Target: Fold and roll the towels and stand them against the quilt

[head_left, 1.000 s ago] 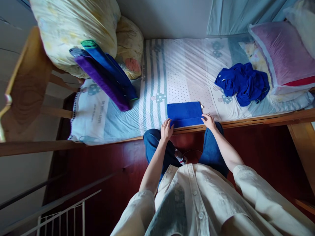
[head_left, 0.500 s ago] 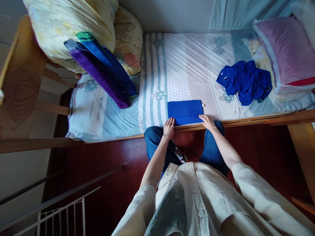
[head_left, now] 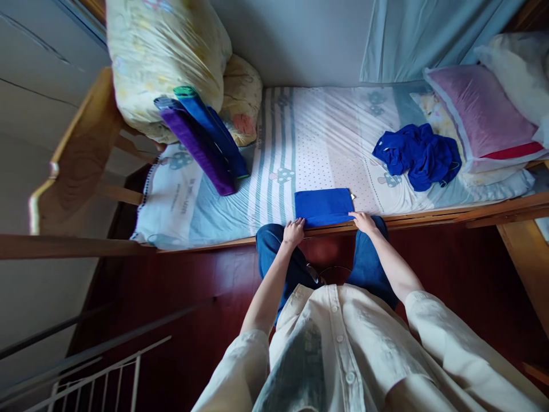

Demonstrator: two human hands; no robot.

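A blue garment (head_left: pixel 323 207), folded into a flat rectangle with a small white tag at its right edge, lies at the near edge of the bed. My left hand (head_left: pixel 294 232) has its fingers curled at the near left corner of the fabric. At the near right corner, my right hand (head_left: pixel 364 222) pinches the edge with thumb and fingers. A crumpled blue garment (head_left: pixel 418 155) rests on the sheet farther right. To the left, several rolled or folded cloths, among them a purple one (head_left: pixel 199 151) and a blue one with green (head_left: pixel 212 131), lean against a large bundle.
The pale yellow bundle (head_left: pixel 167 63) is piled at the bed's left end beside the wooden headboard (head_left: pixel 86 154). A pink pillow (head_left: pixel 484 109) lies at the right end. The wooden bed rail (head_left: pixel 429 217) runs before my knees; a white metal rack (head_left: pixel 111 377) stands lower left.
My fingers, which lay flat on the folded garment, have drawn back to its near edge and curled there. The camera view has tilted up slightly.
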